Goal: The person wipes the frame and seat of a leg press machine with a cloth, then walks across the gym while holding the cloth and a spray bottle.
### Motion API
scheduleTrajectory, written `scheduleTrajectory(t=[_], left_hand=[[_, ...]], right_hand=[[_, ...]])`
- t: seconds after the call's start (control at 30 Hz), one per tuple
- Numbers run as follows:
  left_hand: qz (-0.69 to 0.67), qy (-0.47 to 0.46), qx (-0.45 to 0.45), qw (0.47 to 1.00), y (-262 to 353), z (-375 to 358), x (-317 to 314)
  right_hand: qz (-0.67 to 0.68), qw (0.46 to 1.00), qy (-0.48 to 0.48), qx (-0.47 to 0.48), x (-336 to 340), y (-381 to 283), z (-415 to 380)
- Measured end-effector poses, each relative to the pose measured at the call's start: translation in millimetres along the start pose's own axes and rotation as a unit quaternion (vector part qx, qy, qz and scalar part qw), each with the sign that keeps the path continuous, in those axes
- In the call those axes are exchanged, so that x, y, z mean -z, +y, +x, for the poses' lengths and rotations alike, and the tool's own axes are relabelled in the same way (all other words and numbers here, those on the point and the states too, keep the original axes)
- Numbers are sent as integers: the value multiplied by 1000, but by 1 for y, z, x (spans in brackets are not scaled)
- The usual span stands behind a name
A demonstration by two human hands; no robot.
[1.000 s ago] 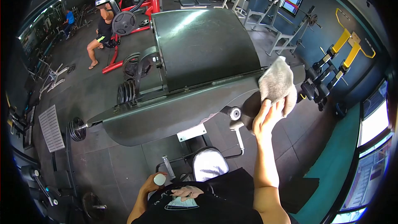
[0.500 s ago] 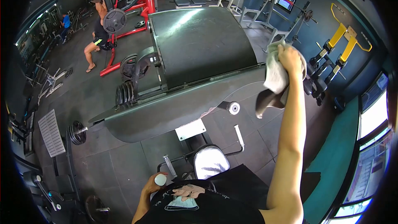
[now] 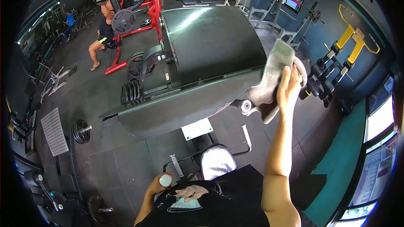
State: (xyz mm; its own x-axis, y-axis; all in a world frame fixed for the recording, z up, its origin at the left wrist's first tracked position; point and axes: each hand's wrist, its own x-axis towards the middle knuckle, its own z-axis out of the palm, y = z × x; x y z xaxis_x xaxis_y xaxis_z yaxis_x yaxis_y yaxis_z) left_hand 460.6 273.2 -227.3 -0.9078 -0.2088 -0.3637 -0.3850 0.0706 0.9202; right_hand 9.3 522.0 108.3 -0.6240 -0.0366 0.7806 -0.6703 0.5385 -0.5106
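Out to the right, my right hand point(image 3: 289, 86) grips a crumpled grey cloth point(image 3: 271, 73) with fingers stretched along it. The cloth hangs in loose folds and overlaps the right end of a machine's dark padded front panel point(image 3: 185, 113). Behind that panel rises a wide, curved black cover point(image 3: 214, 38) with a streak of light on top. Low by my body, my left hand point(image 3: 156, 186) is wrapped round a container whose pale round top point(image 3: 165, 180) faces up; the rest of it is hidden.
A silver-grey seat point(image 3: 218, 162) and handles stand before me. Weight plates point(image 3: 131, 91) hang at the machine's left. Further left, a person point(image 3: 105, 33) sits at a red machine point(image 3: 155, 12); another person in blue point(image 3: 69, 23) is beyond. Yellow-armed equipment point(image 3: 345, 38) stands right.
My right hand has moved slightly left and down with the cloth, its fingers now straighter. The cloth has swung toward the panel's right end. My left hand keeps its hold; the view has shifted slightly.
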Motion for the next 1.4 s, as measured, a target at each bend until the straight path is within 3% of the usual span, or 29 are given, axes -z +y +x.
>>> scheduleTrajectory(t=[0.2,0.23,0.4,0.5,0.57,0.67,0.8,0.87,0.9,0.93,0.97,1.03,1.07,1.1,1.13,1.17,1.23,1.3,1.33,1.37,1.4], left_hand=[[27,-8,-35,999,-10,-10,15],[28,-10,-34,999,-9,-12,19],[64,-3,-83,994,-9,-28,41],[-8,-49,-10,999,-34,-36,60],[6,-40,-10,999,-38,-43,68],[-2,-38,-45,998,-37,-57,84],[20,-22,-39,999,-55,-74,104],[30,-26,-40,998,-51,-86,115],[36,-28,-43,998,-44,-91,120],[49,-23,-33,998,-31,-99,124],[42,-25,-50,998,-36,-103,128],[29,-26,-90,995,-47,-103,136],[34,-30,-89,995,-51,-103,140],[38,-35,-88,995,-55,-103,144],[41,-39,-85,995,-58,-104,147],[32,-42,-77,996,-60,-105,149],[17,-52,-56,997,-60,-108,156],[28,-60,-56,996,-59,-112,165],[33,-62,-57,996,-58,-114,168],[38,-64,-60,995,-58,-118,170],[50,-53,-74,995,-59,-120,172]], right_hand=[[78,990,-85,77,-2,-132,-63],[96,980,-139,106,1,-153,-69],[134,936,-228,232,-4,-206,-110],[123,913,-267,284,-2,-232,-132],[102,911,-260,304,-6,-243,-145],[-9,928,-236,289,-14,-251,-151],[-69,972,-162,158,-31,-221,-104],[-113,967,-161,164,-43,-188,-68],[-159,969,-157,104,-54,-174,-53],[-225,944,-218,102,-52,-180,-42],[-249,940,-213,96,-55,-185,-41],[-292,918,-218,157,-73,-190,-59],[-282,926,-170,185,-70,-225,-81],[-159,967,-137,146,-66,-257,-100],[-101,973,-57,200,-73,-266,-125],[-98,973,-100,184,-63,-295,-143],[-118,961,-93,232,-57,-306,-160],[-118,969,-37,214,-57,-266,-142],[-146,962,-174,152,-45,-240,-118],[-115,979,-156,66,-44,-235,-97],[-139,978,-92,127,-53,-216,-85]])
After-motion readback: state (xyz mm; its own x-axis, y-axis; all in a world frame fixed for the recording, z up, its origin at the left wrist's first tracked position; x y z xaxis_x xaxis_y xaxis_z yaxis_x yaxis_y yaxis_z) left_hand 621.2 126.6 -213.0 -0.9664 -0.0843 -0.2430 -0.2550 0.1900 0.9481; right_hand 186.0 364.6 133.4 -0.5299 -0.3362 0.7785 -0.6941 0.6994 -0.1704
